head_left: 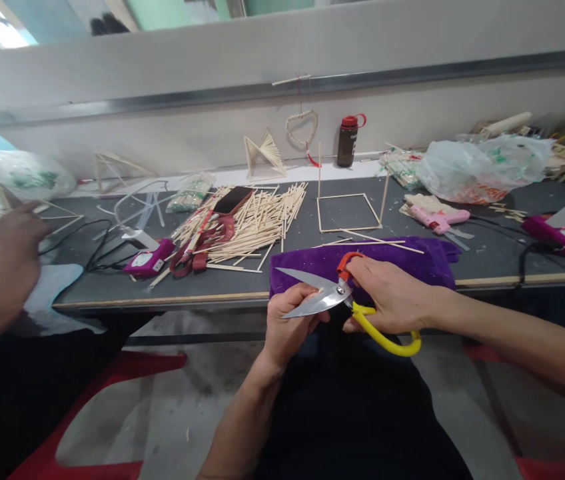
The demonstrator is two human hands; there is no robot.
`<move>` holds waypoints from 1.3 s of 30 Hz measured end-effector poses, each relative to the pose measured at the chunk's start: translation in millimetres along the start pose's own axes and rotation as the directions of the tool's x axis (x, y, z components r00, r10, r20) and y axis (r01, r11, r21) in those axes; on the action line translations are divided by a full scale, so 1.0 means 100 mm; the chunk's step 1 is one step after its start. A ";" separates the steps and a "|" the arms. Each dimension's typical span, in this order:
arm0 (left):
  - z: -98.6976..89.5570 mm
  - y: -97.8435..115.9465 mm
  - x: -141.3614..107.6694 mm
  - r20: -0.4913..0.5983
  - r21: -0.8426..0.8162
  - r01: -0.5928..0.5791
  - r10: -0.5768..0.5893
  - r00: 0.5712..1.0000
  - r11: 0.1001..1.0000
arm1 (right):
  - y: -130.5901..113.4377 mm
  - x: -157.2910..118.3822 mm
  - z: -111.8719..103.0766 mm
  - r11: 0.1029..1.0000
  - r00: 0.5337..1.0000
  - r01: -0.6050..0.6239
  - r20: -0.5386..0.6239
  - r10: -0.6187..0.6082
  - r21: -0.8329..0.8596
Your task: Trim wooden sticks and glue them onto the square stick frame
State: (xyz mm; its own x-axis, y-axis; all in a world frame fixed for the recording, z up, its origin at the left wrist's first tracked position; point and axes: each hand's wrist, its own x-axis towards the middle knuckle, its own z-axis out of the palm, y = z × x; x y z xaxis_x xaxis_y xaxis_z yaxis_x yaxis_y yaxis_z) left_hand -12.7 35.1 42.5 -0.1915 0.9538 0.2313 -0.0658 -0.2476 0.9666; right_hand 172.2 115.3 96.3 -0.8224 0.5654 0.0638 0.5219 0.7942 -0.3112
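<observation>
My right hand (387, 293) is wrapped round the red and yellow handles of the scissors (315, 303), whose blades are spread and point left. Close under the blades, my left hand (290, 320) is closed with its fingers curled near the lower blade; what it holds, if anything, is hidden. Both hands are over the table's front edge, beside a folded purple cloth (412, 263). A few thin sticks (387, 243) lie across the back of that cloth. Behind it, a square stick frame (350, 229) rests on the table with two sticks standing upright at its corners.
A pile of sticks (262, 223) lies left of the frame, with a phone (233, 200) on it. A pink glue gun (437, 217), plastic bag (482, 170) and dark bottle (347, 143) are further back. Another person's hand (17, 230) is at the left.
</observation>
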 end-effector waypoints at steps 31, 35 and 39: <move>-0.02 -0.14 -0.07 -0.133 0.026 -0.011 0.014 0.991 1.000 | 0.05 0.02 0.13 0.998 0.999 0.031 -0.025 -0.032 -0.052; -0.02 -0.10 -0.07 -0.088 0.018 0.026 -0.025 0.996 1.000 | 0.05 0.01 0.12 0.999 0.999 0.036 -0.017 -0.037 -0.037; -0.03 -0.06 -0.07 -0.040 0.099 -0.010 0.014 0.999 0.995 | 0.03 0.00 0.10 0.999 0.999 0.045 -0.003 -0.045 -0.010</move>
State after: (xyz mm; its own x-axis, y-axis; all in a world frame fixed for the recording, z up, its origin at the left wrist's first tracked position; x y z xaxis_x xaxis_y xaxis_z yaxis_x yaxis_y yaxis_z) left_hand -14.3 29.1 35.0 -0.2312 0.9427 0.2407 0.0332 -0.2396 0.9703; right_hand 171.7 115.0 85.9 -0.8446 0.5293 0.0805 0.4862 0.8213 -0.2985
